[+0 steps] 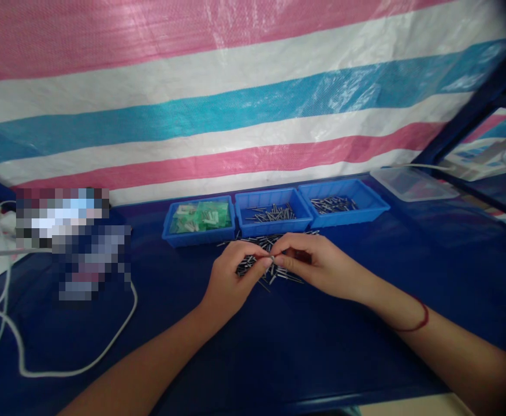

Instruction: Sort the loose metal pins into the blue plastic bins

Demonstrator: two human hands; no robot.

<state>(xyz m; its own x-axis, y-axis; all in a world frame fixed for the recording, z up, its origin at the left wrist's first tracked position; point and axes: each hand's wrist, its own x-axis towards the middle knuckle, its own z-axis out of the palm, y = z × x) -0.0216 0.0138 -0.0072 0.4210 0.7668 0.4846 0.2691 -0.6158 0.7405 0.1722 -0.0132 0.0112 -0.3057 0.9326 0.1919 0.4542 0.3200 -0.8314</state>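
My left hand (234, 270) and my right hand (317, 261) meet over a loose pile of pop rivets (274, 274) on the blue table. Thumb and forefinger of each hand are pinched together, fingertip to fingertip, on one small silver rivet (272, 259), mostly hidden by the fingers. The rivets in the pile have thin pins and lie in all directions, partly covered by my hands. Just behind stand the middle blue bin (274, 226) and the right blue bin (352, 216), each with similar rivets inside.
A left blue bin (198, 236) holds green-and-clear packets (212, 215). At the back right lies a clear plastic lid (413, 184). White cables (75, 372) loop over the table's left side near a pixelated area. A striped sheet (235, 115) hangs behind.
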